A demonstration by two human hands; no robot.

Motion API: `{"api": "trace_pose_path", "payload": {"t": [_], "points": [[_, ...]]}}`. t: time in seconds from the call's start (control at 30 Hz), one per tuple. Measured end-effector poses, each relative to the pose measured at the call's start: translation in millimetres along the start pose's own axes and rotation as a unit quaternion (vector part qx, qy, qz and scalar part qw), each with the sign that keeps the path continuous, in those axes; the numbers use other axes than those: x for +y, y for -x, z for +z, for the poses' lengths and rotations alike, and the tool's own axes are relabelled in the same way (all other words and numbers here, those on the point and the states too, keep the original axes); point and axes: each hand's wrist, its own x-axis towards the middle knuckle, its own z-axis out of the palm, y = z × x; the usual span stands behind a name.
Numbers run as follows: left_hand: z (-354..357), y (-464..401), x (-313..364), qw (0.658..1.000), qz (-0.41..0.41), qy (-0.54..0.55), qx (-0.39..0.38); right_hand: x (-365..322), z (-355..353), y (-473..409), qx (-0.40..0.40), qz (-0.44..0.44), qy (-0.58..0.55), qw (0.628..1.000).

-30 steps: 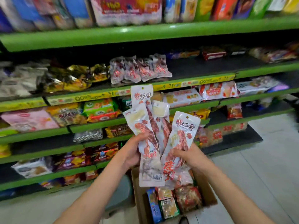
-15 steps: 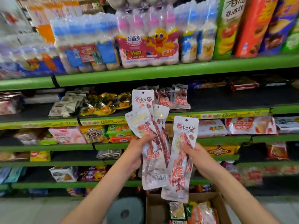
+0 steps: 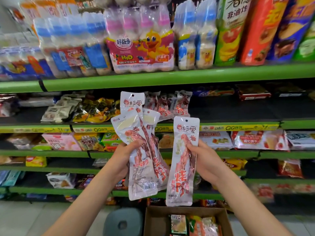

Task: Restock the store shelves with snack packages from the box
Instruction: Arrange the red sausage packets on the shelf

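Both forearms reach up before the green metal shelves [image 3: 153,79]. The left hand [image 3: 121,160] has its grip closed on three fanned glossy white-and-red plastic snack packets [image 3: 144,174]; the right hand [image 3: 202,160] pinches one long flat packet [image 3: 183,167] upright. An open brown cardboard box [image 3: 153,220] of snacks sits below.

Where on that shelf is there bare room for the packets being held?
Dark shelf lies bare right of the matching packets, before the boxes at the back. Left of them, gold bags crowd it.
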Motion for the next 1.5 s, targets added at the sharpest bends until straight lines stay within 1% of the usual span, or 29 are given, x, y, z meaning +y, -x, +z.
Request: {"api": "trace_pose_path", "payload": {"t": [0.1,0.3,0.43,0.6,0.73,0.93,1.03,1.17,1.37,1.5], "points": [[1,-10,1,1.0,-0.011,-0.005,-0.013,1,0,-3,0.008,-0.009,0.022,1.0],[-2,-30,7,0.997,-0.006,-0.022,-0.075,-6,14,-17,0.022,-0.037,0.022,0.999],[-12,-46,14,0.996,-0.028,-0.022,-0.081,-13,26,-29,0.032,-0.044,0.015,0.998],[-23,-61,15,0.994,-0.036,-0.022,-0.102,-18,36,-42,0.061,-0.063,0.025,0.996],[-30,-72,15,0.992,-0.041,-0.02,-0.119,-15,39,-48,0.065,-0.062,0.019,0.996],[-36,-86,17,0.992,-0.055,0.003,-0.116,-7,39,-55,0.086,-0.051,0.01,0.995],[-39,-89,18,0.99,-0.061,0.005,-0.127,-4,39,-57,0.11,-0.05,0.01,0.993],[-42,-89,17,0.991,-0.056,0.014,-0.121,-2,39,-59,0.147,-0.029,-0.009,0.989],[-48,-86,16,0.991,-0.06,0.033,-0.116,-4,37,-55,0.135,-0.007,-0.019,0.991],[-48,-84,15,0.991,-0.061,0.034,-0.113,-1,34,-55,0.143,-0.002,-0.037,0.989]]}}
